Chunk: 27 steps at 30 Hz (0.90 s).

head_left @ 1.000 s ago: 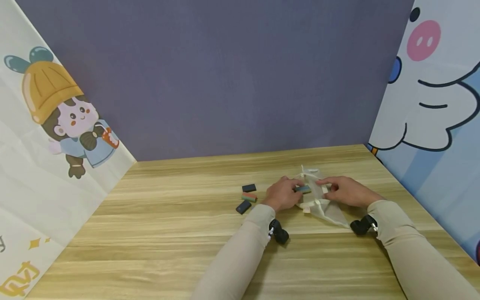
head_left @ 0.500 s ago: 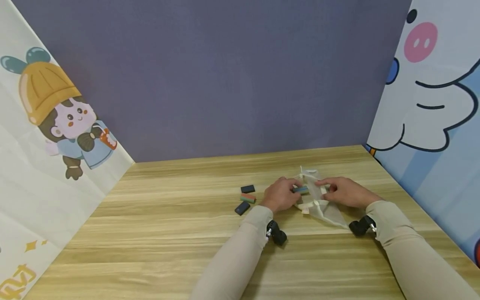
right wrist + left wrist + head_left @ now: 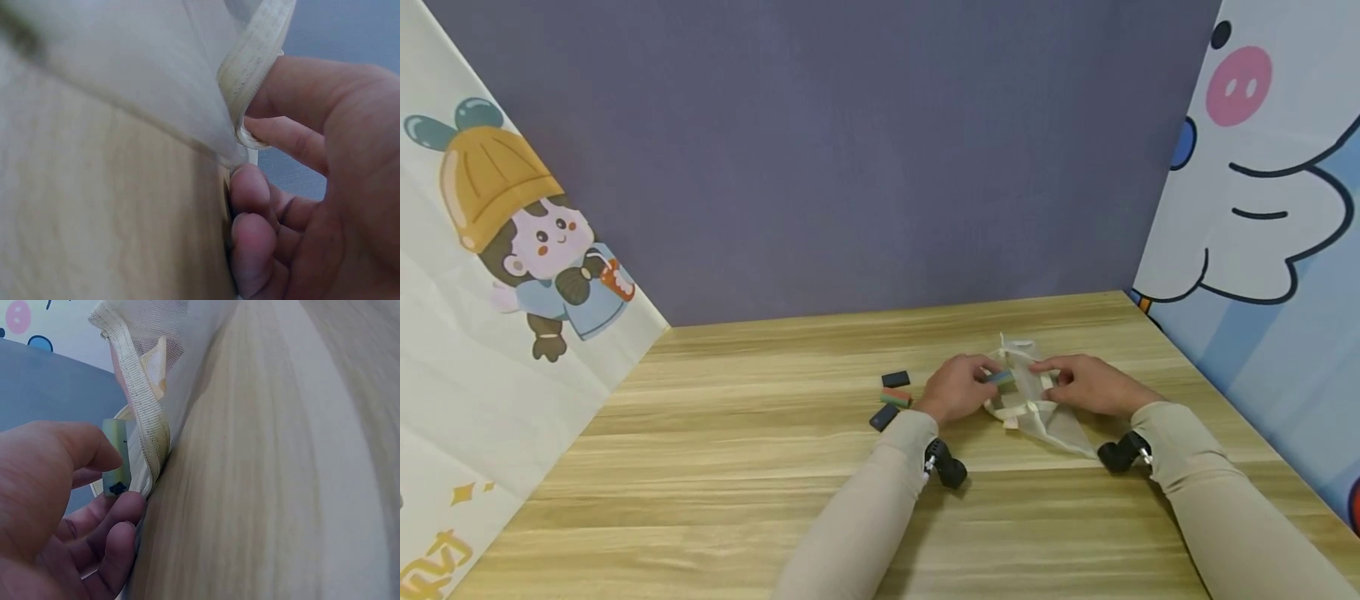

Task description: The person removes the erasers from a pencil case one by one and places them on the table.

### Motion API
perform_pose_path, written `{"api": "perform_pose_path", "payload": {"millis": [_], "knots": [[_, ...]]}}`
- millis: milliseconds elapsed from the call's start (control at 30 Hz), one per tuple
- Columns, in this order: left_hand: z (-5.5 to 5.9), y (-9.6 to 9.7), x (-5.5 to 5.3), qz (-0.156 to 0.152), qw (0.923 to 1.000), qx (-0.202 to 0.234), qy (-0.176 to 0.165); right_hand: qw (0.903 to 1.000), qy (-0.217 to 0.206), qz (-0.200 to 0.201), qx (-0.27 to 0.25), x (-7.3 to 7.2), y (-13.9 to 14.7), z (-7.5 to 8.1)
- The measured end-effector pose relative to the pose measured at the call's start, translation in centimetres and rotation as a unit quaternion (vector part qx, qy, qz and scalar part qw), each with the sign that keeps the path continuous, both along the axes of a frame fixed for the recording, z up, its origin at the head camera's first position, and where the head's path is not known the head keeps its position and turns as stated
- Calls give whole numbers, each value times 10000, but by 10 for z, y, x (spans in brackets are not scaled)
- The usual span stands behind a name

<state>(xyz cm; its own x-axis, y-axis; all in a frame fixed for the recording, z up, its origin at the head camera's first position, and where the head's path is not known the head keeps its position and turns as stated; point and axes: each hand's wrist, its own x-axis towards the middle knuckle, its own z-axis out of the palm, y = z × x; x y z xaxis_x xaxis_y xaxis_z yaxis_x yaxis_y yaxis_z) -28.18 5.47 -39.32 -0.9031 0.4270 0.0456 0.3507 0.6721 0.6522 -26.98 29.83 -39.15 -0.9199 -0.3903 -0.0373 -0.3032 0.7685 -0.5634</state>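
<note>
A cream mesh zip bag [image 3: 1060, 429] lies on the wooden table, its mouth spread between the hands. My left hand [image 3: 955, 389] pinches a small rectangular block [image 3: 1000, 377] at the bag's mouth. In the left wrist view the block [image 3: 115, 450] looks pale green with a dark mark near its lower end, close beside the zipper edge [image 3: 140, 387]. My right hand [image 3: 1093, 385] holds the opposite edge of the mouth. Its fingers curl at the zipper tape [image 3: 253, 59] in the right wrist view.
Left of the bag lie a dark block [image 3: 896, 379], an orange-and-green block [image 3: 896, 397] and another dark block [image 3: 884, 417]. The wooden table [image 3: 737, 467] meets a grey-purple wall panel [image 3: 850, 167] behind, with printed cartoon sheets at both sides.
My left hand has shifted slightly left, and the block in its fingers has tilted. The right hand keeps its hold on the bag, nearly still. Three loose blocks stay put.
</note>
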Motion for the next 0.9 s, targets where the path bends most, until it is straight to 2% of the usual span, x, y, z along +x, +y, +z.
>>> {"api": "perform_pose_path", "payload": {"millis": [200, 533, 900], "knots": [[2, -4, 0, -20, 9998, 179, 63, 10000, -2, 7, 10, -1, 1, 0], [9, -14, -1, -2, 9979, -398, 501, 10000, -72, 18, 22, -3, 2, 0], [9, -23, 0, 4, 9990, -253, 380, 10000, -20, 69, 0, -3, 2, -1]]}}
